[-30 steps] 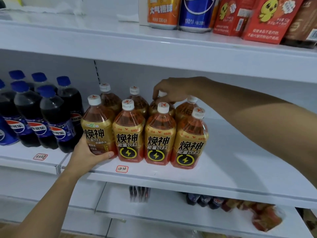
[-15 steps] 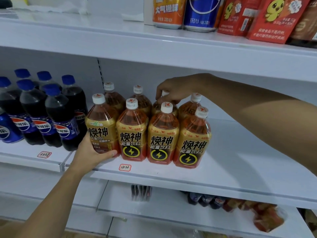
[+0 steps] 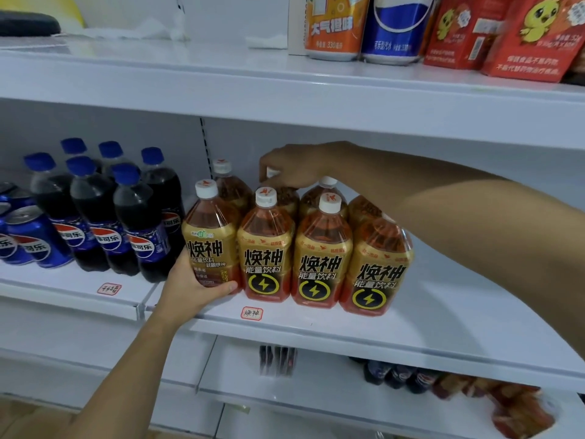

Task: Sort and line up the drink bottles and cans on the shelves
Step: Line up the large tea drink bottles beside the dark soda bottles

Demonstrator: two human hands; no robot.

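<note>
Several amber energy-drink bottles with gold labels and white caps stand in two rows on the middle shelf (image 3: pixel 411 331). My left hand (image 3: pixel 193 286) grips the base of the front-left bottle (image 3: pixel 210 236), whose label faces partly sideways. The other front bottles (image 3: pixel 319 264) show their lightning labels to the front. My right hand (image 3: pixel 291 167) reaches over the rows and pinches the cap of a back-row bottle (image 3: pixel 286 198), second from the left. My right forearm hides the caps of the rightmost bottles.
Dark cola bottles (image 3: pixel 95 217) with blue caps and blue cola cans (image 3: pixel 34 239) stand to the left. An orange can (image 3: pixel 332 26), a blue can (image 3: pixel 395 30) and red cartons (image 3: pixel 531 36) sit on the top shelf. More bottles lie on the lower shelf (image 3: pixel 405 375).
My right hand has shifted left from the third back-row bottle's cap to the second one's. My left hand stays on the front-left bottle. The view has moved closer.
</note>
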